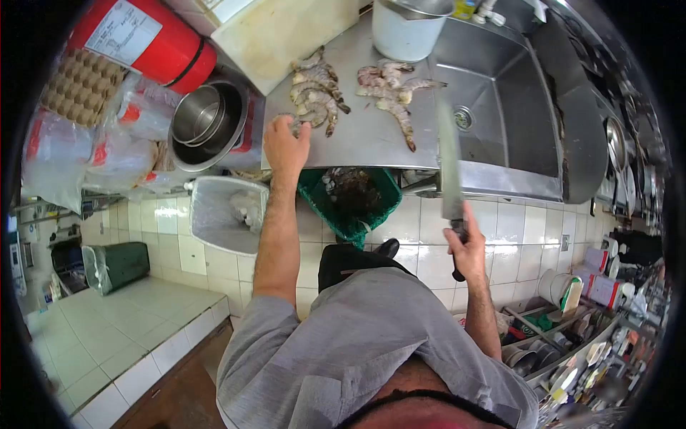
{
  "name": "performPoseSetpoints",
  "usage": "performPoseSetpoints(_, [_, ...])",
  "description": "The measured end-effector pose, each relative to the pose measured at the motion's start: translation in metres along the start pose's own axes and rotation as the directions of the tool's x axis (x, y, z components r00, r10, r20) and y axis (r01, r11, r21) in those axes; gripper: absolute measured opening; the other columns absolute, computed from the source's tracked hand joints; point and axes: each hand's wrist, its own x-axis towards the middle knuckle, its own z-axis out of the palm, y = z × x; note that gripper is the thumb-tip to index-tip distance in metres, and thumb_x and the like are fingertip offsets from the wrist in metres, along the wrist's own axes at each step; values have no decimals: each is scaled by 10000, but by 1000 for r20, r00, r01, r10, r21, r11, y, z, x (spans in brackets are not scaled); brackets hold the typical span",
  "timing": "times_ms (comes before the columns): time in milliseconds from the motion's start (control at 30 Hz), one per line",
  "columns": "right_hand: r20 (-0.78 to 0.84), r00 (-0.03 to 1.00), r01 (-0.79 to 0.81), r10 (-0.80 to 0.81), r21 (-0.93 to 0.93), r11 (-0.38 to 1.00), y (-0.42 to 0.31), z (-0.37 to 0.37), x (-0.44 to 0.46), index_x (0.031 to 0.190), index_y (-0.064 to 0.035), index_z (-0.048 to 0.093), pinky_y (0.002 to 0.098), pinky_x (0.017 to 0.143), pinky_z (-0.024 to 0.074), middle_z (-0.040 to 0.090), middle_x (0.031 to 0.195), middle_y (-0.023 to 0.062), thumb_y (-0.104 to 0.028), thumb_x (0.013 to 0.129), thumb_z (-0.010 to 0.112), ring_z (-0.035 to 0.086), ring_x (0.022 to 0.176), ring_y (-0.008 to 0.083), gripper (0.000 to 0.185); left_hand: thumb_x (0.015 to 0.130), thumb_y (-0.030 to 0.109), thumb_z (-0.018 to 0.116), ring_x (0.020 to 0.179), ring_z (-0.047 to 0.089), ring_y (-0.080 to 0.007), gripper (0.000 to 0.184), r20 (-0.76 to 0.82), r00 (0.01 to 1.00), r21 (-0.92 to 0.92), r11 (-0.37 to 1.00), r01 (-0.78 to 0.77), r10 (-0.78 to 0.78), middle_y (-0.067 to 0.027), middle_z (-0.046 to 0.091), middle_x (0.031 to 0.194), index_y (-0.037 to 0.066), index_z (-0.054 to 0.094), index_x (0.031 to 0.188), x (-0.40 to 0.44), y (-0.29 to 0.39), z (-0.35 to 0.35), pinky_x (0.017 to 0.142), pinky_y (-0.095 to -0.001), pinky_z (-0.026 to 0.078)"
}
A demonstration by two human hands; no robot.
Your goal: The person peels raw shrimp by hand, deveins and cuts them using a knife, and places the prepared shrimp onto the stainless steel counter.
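My right hand [468,252] is wrapped round the dark handle of a large knife [449,161]. Its broad, pale blade points away from me, beside the left edge of the sink. At the near left edge of the steel counter [339,146], my left hand [286,146] has its fingers curled on a shrimp [296,126], largely hidden by them. Just beyond that hand lies a row of whole raw shrimp [314,84]. Farther right on the counter is a second, looser group of shrimp [391,89].
A white pot [407,36] stands behind the shrimp, left of the steel sink [493,143]. A pale board [286,43] leans at the back left. Steel bowls [207,136] sit left. Below the counter are a green-lined bin [386,196] and a white bin [214,229].
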Motion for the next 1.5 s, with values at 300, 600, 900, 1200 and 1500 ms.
performPoseSetpoints(300, [234, 947, 318, -220, -587, 744, -4, -29, 2, 1432, -240, 386, 446, 716, 524, 654, 956, 165, -95, 801, 677, 644, 824, 350, 710, 760, 142, 684, 850, 608, -347, 299, 78, 970, -30, 972, 232, -229, -181, 623, 938, 18, 543, 994, 0, -31, 25, 771, -414, 483])
performPoseSetpoints(600, [173, 975, 213, -140, -541, 814, -6, -15, 32, 1432, -226, 384, 441, 848, 493, 654, 1057, 197, -123, 830, 672, 625, 966, 375, 674, 780, 112, 735, 772, 562, -114, 294, 381, 885, -752, 467, 465, -267, -40, 612, 890, -3, 573, 997, -32, 49, 15, 675, -253, 456])
performPoseSetpoints(900, [36, 999, 0, 3, -93, 996, 22, -17, -18, 1434, -179, 395, 364, 812, 492, 659, 1036, 226, -107, 830, 688, 657, 904, 290, 675, 801, 115, 692, 825, 590, -238, 267, 248, 894, -458, 858, -231, 373, -58, 624, 907, 80, 584, 1043, -12, 88, 62, 763, -351, 482])
performPoseSetpoints(1200, [-73, 997, -34, 30, -55, 998, 40, -35, -48, 1443, -174, 385, 313, 720, 493, 650, 854, 134, -84, 833, 692, 562, 716, 172, 688, 873, 371, 604, 1261, 364, -302, 423, 272, 782, 94, 793, -602, 561, -55, 416, 1405, 160, 573, 1239, -73, 93, 59, 1041, -622, 189])
performPoseSetpoints(1500, [-141, 988, 60, -64, -34, 998, 58, -34, -51, 1445, -175, 394, 258, 464, 419, 502, 650, -13, -40, 839, 670, 450, 510, 64, 679, 750, 148, 705, 1192, 429, -312, 405, 126, 961, 191, 944, -267, 246, -74, 521, 1246, 140, 627, 1147, -103, 32, -9, 978, -543, 298])
